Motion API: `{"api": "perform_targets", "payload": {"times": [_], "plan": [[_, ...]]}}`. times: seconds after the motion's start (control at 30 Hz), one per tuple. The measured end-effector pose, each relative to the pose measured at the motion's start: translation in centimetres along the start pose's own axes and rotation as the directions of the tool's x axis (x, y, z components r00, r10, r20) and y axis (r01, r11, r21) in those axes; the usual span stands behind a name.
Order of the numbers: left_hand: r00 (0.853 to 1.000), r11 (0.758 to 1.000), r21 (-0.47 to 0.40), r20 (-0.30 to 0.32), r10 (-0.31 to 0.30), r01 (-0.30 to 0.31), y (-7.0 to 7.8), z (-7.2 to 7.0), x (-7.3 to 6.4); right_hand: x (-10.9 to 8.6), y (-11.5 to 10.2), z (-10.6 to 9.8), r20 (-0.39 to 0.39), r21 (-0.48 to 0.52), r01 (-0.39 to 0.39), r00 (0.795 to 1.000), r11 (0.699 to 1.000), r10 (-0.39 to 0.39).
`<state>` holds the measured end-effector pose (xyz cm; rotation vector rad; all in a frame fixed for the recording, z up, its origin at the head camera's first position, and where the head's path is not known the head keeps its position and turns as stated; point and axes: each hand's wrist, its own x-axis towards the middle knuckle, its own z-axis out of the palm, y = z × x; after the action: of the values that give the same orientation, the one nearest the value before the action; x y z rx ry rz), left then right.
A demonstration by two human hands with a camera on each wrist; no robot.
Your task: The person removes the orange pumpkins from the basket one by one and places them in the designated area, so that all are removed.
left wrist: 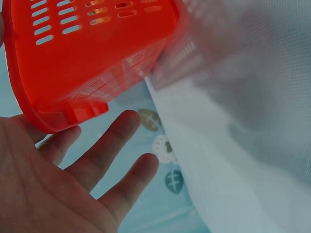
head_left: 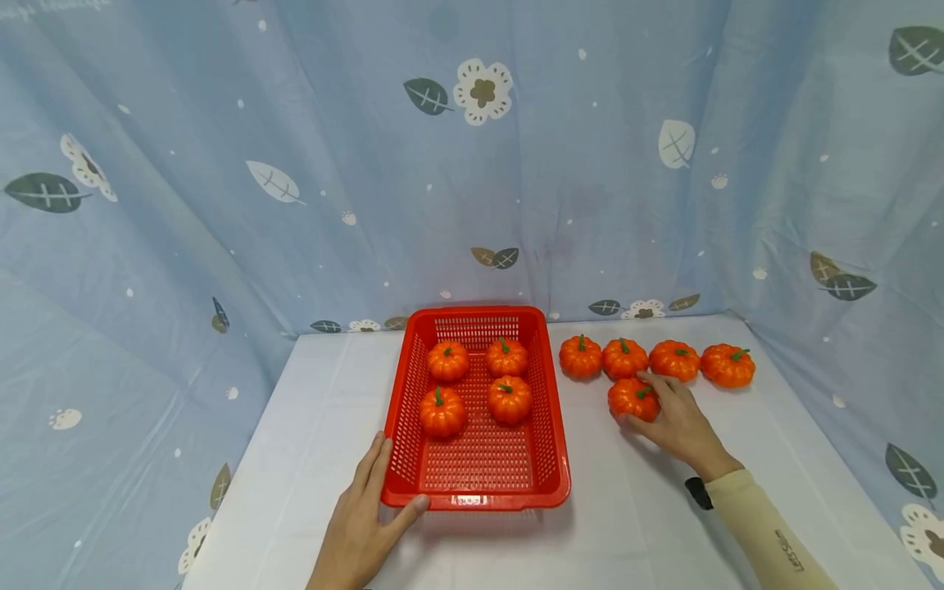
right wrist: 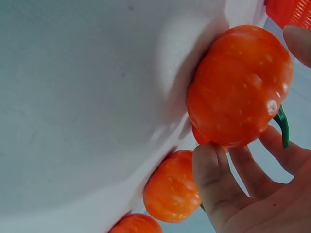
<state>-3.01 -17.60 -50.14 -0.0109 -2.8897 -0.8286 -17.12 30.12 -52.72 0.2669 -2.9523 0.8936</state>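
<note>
At the red basket's (head_left: 472, 501) front left corner rests my left hand (head_left: 359, 512), thumb by the front rim and fingers extended along the left side. In the left wrist view the fingers (left wrist: 104, 150) are spread and nearly straight beside the basket wall (left wrist: 97, 63). My right hand (head_left: 680, 426) holds an orange pumpkin (head_left: 631, 399) with a green stem, thumb at its near side and fingers at its far side. In the right wrist view this pumpkin (right wrist: 240, 87) sits between thumb and fingers, close over the white table.
Two pumpkins stand at the left in the basket, one (head_left: 448, 360) behind another (head_left: 443, 412); two more (head_left: 506, 357) stand at the right. Behind my right hand, several pumpkins (head_left: 674, 360) form a row. A blue patterned curtain (head_left: 472, 205) borders the white table (head_left: 310, 426).
</note>
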Motion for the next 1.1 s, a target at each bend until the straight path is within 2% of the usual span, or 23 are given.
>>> {"api": "perform_targets", "payload": {"times": [0.23,0.37,0.5,0.63,0.73,0.93,1.1], "plan": [[1.0,1.0,-0.004,0.0,0.005,-0.005,0.1,0.0,0.1,0.0,0.0,-0.6,0.009,-0.001,0.004,1.0,1.0,-0.004],[1.0,1.0,-0.009,0.005,0.004,-0.004,0.2,0.1,0.1,0.0,-0.3,-1.1,-0.011,0.005,0.012,1.0,1.0,-0.012],[1.0,1.0,0.0,0.004,-0.015,0.015,0.0,0.1,-0.1,0.2,-1.3,-1.4,-0.086,0.025,0.055,0.995,0.998,-0.052],[1.0,1.0,0.011,0.004,-0.029,0.029,-0.1,0.1,-0.2,0.7,-3.2,-1.6,-0.18,0.042,0.137,0.976,0.99,-0.127],[1.0,1.0,0.01,0.006,-0.026,0.025,-0.1,0.1,-0.1,1.0,-5.0,-1.8,-0.207,0.058,0.192,0.962,0.98,-0.176],[1.0,1.0,0.008,0.007,-0.019,0.019,0.0,0.1,-0.1,1.8,-8.5,-1.7,-0.134,0.09,0.282,0.954,0.955,-0.269],[1.0,1.0,0.01,0.001,-0.016,0.016,0.0,0.0,-0.1,2.3,-11.1,-0.9,-0.021,0.107,0.367,0.93,0.924,-0.367]]}}
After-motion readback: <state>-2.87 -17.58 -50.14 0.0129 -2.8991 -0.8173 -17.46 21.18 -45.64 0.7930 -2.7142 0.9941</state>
